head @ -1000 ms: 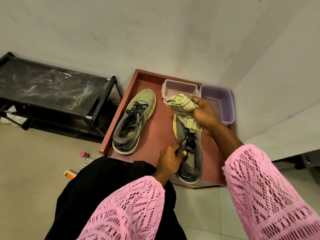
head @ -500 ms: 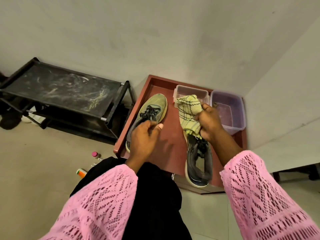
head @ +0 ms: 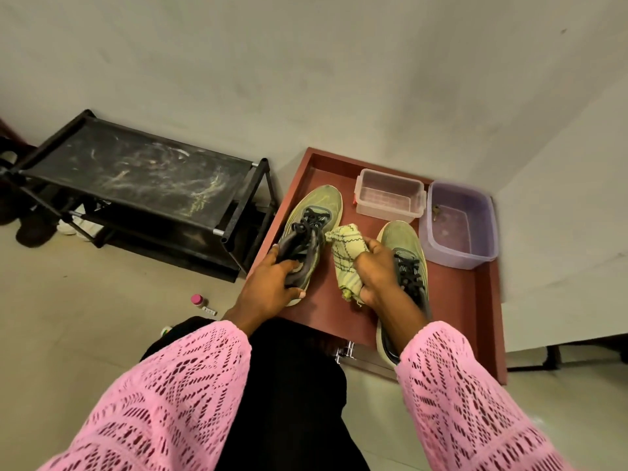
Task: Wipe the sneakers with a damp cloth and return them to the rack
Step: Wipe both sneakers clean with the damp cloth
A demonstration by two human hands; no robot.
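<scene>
Gripping the left sneaker point(head: 306, 232) at its heel collar, my left hand point(head: 272, 290) has it on the red tray point(head: 475, 300) near the left edge. My right hand point(head: 377, 277) is bunched round the yellow checked cloth point(head: 343, 253), hovering between both shoes. The right sneaker point(head: 404, 253) lies partly hidden under my wrist and pink sleeve point(head: 469, 396). Can't read any brand on either. The clear box point(head: 387, 195) and purple tub point(head: 458, 222) share the far edge; the black rack point(head: 136, 178) stands off the tray, left.

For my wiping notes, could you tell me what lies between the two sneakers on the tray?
In the head view, the yellow checked cloth, gripped by the right hand, lies between the left sneaker and right sneaker.
</scene>
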